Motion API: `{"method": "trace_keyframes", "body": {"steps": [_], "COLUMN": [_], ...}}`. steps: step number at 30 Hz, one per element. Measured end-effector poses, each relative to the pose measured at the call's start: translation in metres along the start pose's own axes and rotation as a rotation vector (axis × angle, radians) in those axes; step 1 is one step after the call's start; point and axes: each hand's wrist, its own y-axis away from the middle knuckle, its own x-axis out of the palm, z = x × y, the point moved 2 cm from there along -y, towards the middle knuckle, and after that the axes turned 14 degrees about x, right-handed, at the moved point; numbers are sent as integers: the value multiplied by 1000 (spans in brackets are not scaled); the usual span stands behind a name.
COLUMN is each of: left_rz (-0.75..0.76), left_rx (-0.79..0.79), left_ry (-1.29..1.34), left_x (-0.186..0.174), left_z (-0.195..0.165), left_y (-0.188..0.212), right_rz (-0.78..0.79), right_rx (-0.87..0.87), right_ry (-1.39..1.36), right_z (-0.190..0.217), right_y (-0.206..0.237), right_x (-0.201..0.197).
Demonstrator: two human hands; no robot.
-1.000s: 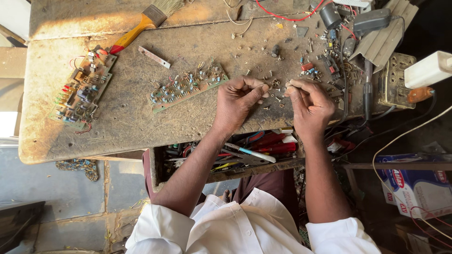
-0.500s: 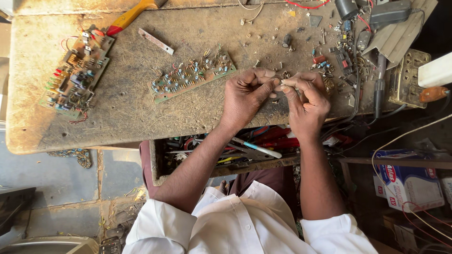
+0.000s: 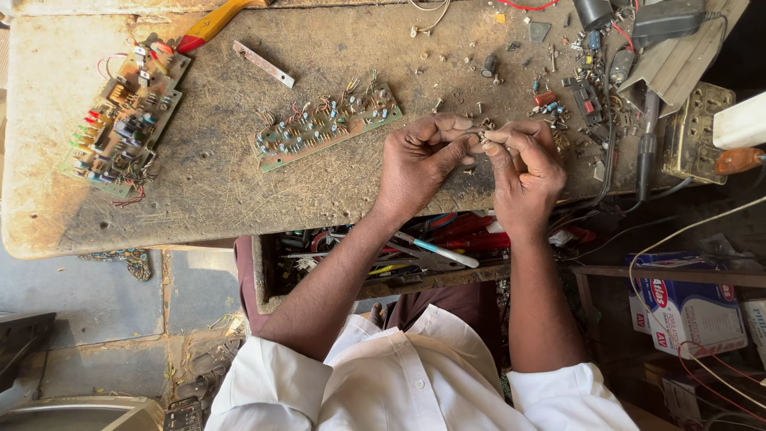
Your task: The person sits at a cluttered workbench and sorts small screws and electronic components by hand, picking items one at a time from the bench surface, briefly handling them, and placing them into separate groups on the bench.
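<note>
Both hands meet above the worn workbench [image 3: 207, 199], just right of the long green circuit board [image 3: 323, 125]. Left hand [image 3: 419, 164]: fingers curled, thumb and forefinger pinched on a tiny metal part [image 3: 483, 140]. Right hand [image 3: 527, 172]: fingertips closed on the same part from the other side, knuckles nearly touching the left. Part too small to identify; appears to be a component with thin leads.

For clean handling: keep wrists low and near the bench edge for support. Grip by the body, not the leads, and bend or straighten with slow, even pressure. Hold over the bench, not over the open tool drawer [image 3: 383, 255] below, so that a dropped piece lands in reach. Keep clear of the loose screws and scraps [image 3: 558, 96] scattered to the right. Second circuit board [image 3: 124, 120] lies well apart at far left, yellow-handled tool [image 3: 209, 24] above it
</note>
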Motion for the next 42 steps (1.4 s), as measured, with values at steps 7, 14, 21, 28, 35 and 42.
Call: {"method": "trace_keyframes", "body": {"steps": [7,14,21,28,35,42], "left_rz": [8,5,-2,-100,211,545], "left_rx": [1,32,101,263,475,516], "left_ry": [37,-8,-12,-348,-1065,-1317], "left_x": [0,0,1,1,1,18], "left_z": [3,5,-5,-29,-46,-48], "left_y": [1,1,0,-1,-8,0], "right_rz": [19,24,58,1,-81,-83], "right_rx": [8,18,-12,85,41,60], "right_ry": [-66,-66,-308,-560,-451,-441], "right_z": [-1,-4,-13,-21,-23,-23], "right_y": [1,1,-7,-3,-3,-3], "right_x": [-1,-2,-2,-7,-8,-10]}}
